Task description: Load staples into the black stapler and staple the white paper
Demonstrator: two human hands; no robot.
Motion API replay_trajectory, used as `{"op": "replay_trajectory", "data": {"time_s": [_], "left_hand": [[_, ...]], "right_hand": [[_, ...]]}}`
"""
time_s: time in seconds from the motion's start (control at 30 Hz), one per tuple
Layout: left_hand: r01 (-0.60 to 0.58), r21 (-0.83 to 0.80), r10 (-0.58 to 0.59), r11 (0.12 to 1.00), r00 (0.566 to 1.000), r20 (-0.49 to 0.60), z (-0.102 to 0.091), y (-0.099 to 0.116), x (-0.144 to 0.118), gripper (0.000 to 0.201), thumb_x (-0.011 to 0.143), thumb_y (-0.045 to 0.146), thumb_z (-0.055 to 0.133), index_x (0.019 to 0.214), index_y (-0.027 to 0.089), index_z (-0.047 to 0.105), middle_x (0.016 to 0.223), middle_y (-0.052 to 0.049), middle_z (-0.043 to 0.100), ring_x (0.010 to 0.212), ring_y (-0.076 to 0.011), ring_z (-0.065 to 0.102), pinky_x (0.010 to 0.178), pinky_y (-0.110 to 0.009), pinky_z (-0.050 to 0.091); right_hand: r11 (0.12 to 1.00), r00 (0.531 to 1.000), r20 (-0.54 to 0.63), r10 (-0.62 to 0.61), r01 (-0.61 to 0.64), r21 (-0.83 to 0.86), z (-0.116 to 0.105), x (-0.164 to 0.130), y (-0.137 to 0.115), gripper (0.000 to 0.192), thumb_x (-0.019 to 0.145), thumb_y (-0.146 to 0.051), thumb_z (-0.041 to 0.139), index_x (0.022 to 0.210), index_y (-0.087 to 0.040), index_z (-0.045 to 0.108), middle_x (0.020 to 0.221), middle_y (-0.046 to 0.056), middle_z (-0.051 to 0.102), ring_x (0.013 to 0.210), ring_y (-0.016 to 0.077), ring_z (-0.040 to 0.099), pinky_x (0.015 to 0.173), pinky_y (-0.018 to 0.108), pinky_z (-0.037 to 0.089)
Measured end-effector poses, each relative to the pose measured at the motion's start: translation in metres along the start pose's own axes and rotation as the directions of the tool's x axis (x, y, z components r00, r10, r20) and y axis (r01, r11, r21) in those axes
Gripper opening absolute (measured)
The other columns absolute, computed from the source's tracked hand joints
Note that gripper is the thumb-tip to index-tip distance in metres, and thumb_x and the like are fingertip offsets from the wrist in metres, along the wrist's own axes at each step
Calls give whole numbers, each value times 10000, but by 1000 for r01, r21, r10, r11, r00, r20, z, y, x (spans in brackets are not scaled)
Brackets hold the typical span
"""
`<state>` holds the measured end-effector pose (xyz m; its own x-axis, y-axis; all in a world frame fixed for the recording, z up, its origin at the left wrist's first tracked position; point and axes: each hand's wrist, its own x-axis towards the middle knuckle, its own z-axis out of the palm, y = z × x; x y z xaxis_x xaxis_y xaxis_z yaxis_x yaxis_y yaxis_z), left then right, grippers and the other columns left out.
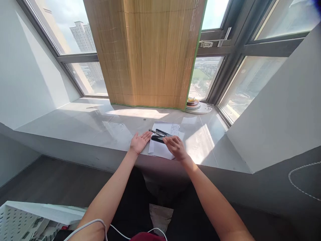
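As my right hand [176, 147] closes on the rear of the stapler [160, 135] lying on paper [163, 147] on the surface [82, 124], left hand [139, 142] flat and open beside it, I judge it rigid, compact, best gripped across its body.

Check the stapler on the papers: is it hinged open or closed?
Open. The stapler's metal arm angles away from its black base, over the white papers. The right hand touches it; the left hand lies palm-up alongside.

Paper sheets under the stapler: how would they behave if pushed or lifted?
The paper sheets look thin, so probably floppy and light. On the glossy sill they would likely slide easily. The stapler under the right hand probably pins them.
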<state>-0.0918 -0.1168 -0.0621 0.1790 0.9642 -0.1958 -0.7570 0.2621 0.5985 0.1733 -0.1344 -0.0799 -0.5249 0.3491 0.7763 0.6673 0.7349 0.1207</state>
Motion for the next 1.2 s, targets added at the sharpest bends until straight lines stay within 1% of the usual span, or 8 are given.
{"op": "replay_trajectory", "data": {"time_s": [0.4,0.6,0.8,0.9,1.0,1.07,1.13,1.2], "left_hand": [[110,-38,-111,993,994,-21,2,1,0,636,1122,397,275,1621,3,288,1480,-287,586,1302,-290,670,1096,-437,570],[50,80,-49,996,999,-3,1,-1,2,541,1090,207,300,1601,48,376,1523,-202,583,1412,-215,580,1188,-368,492],[8,195,-9,981,1000,7,1,-8,3,406,1042,209,415,1349,50,627,1431,-205,652,1368,-236,620,1174,-381,504],[-194,322,231,927,970,-78,-5,-6,-2,262,991,236,526,1144,112,700,1184,-161,754,1140,-220,734,1040,-376,586],[-349,669,592,657,788,-170,-17,5,-6,215,961,307,573,1067,165,695,905,-86,735,832,-203,736,821,-383,630],[-236,918,728,319,681,-78,-24,14,-6,239,954,332,571,1083,182,705,927,-93,718,849,-232,711,805,-411,615],[-55,997,716,-62,693,83,-26,20,-3,298,923,335,628,1164,184,716,1105,-139,709,1036,-294,679,926,-467,577],[62,934,606,-351,776,176,-23,20,1,410,904,344,680,1282,186,696,1277,-169,661,1203,-351,604,1027,-510,515]], "right_hand": [[984,983,45,-180,178,30,-10,4,-5,393,1041,-57,507,1341,-259,660,1117,54,746,1040,187,638,875,351,506],[994,989,-104,108,-108,3,-1,0,-2,356,1024,-92,577,1309,-284,672,1105,45,756,970,200,642,870,384,444],[900,888,-151,435,-436,25,2,7,6,188,1003,-223,641,1173,-224,719,925,69,711,947,257,607,861,404,424],[854,844,-132,520,-518,45,5,8,8,154,986,-261,664,1119,-213,725,917,72,690,926,259,593,848,390,417],[834,828,-103,552,-548,66,9,8,9,135,976,-287,679,1081,-216,725,913,66,681,886,248,584,825,368,403],[825,823,-69,564,-559,80,10,8,10,120,973,-300,683,1058,-225,725,907,61,676,872,241,585,823,360,394],[813,814,-36,580,-575,90,11,8,11,108,970,-309,687,1035,-232,725,900,55,671,861,235,588,830,358,388],[800,803,-7,596,-592,98,11,8,11,98,962,-310,694,1014,-234,727,887,48,664,849,229,592,837,357,387]]}}
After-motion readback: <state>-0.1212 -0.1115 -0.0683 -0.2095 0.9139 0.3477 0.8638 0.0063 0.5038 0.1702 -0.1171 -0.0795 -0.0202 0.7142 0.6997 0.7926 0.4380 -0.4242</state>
